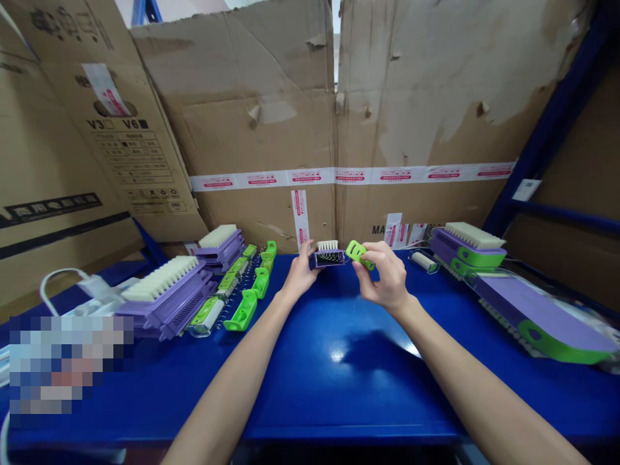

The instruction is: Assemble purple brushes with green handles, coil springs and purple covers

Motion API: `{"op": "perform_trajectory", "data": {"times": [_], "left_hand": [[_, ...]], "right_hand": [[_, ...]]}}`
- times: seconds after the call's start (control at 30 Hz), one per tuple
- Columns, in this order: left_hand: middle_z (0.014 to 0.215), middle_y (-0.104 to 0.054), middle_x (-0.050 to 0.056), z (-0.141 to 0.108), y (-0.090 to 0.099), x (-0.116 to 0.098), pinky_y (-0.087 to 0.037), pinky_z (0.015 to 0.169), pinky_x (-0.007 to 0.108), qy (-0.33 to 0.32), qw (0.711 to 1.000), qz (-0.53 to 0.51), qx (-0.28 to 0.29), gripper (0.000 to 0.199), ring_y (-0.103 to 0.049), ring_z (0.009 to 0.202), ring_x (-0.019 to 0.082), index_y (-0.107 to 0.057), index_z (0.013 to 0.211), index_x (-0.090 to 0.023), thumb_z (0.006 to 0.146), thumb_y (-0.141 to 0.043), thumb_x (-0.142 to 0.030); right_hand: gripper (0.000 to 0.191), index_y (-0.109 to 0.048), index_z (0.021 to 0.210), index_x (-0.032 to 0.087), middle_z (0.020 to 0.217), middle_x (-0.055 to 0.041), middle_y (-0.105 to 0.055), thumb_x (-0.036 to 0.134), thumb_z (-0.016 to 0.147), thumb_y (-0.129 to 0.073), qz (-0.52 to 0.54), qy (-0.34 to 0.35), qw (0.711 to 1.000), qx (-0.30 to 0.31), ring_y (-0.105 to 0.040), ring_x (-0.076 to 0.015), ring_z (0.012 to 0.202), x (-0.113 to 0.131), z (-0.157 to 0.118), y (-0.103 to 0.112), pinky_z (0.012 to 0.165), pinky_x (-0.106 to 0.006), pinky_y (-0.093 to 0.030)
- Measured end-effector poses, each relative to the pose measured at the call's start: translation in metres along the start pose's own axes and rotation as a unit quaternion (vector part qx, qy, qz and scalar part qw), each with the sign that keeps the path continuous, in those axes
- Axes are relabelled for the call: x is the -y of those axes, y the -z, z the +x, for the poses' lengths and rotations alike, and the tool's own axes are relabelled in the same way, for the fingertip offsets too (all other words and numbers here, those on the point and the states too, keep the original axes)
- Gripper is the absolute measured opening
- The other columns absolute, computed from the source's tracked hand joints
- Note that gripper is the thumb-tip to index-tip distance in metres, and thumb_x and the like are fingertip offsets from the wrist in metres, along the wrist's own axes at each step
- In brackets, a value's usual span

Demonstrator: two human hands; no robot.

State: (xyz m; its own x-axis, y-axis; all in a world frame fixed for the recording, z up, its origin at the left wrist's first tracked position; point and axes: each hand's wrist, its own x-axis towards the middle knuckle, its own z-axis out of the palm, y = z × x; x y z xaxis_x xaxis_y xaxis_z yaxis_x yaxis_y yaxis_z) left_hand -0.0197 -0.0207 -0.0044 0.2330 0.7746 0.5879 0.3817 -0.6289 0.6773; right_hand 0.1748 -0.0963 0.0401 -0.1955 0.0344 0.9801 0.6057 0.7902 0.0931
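Note:
Near the middle of the blue table, my left hand (301, 271) grips a purple brush body (329, 257) by its left side. Its white bristles point up, and its dark hollow end faces me. My right hand (385, 274) is closed on a bright green slotted piece (357, 252), just to the right of the brush body. A thin coiled spring appears between the two parts; which one it is fixed to is hard to tell. Both hands are raised over the table, and a shadow falls below my right hand.
Purple brush bodies (165, 294) are stacked at the left, beside green end pieces (242, 310), springs and green-and-white parts (207, 314). Purple-and-green brushes (547, 310) lie at the right near a small white cylinder (424, 261). Cardboard (252, 129) stands behind the blue table (310, 387).

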Motion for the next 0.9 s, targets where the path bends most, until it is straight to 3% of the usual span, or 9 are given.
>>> {"op": "perform_trajectory", "data": {"times": [0.4,0.7,0.9], "left_hand": [[0.126,-0.056,0.013,-0.001,0.003,-0.007,-0.040,0.099,0.039,0.011,0.997,0.070,-0.012,0.070,-0.053,0.117,0.021,-0.027,0.131,-0.022,0.074,-0.064,-0.010],[0.126,-0.056,0.014,-0.001,0.004,-0.007,-0.041,0.098,0.038,0.017,0.996,0.088,-0.015,0.070,-0.052,0.118,0.022,-0.026,0.132,-0.020,0.074,-0.065,-0.012],[0.127,-0.056,0.013,-0.001,0.002,-0.005,-0.041,0.097,0.038,0.009,0.995,0.098,-0.008,0.071,-0.053,0.117,0.023,-0.027,0.132,-0.021,0.073,-0.063,-0.007]], "right_hand": [[0.011,-0.049,0.087,0.021,0.089,-0.0087,-0.061,0.017,0.079,-0.055,0.004,-0.039,0.999,0.007,-0.060,-0.0197,0.079,-0.003,-0.001,0.003,0.064,-0.035,-0.050],[0.012,-0.049,0.090,0.021,0.092,-0.0099,-0.061,0.016,0.081,-0.053,-0.001,-0.028,0.999,0.016,-0.060,-0.0196,0.083,0.002,0.000,0.001,0.065,-0.033,-0.052],[0.011,-0.050,0.094,0.019,0.099,-0.0125,-0.059,0.014,0.084,-0.049,0.017,-0.027,0.994,0.107,-0.059,-0.0199,0.091,0.001,-0.008,-0.008,0.073,-0.034,-0.052]]}}
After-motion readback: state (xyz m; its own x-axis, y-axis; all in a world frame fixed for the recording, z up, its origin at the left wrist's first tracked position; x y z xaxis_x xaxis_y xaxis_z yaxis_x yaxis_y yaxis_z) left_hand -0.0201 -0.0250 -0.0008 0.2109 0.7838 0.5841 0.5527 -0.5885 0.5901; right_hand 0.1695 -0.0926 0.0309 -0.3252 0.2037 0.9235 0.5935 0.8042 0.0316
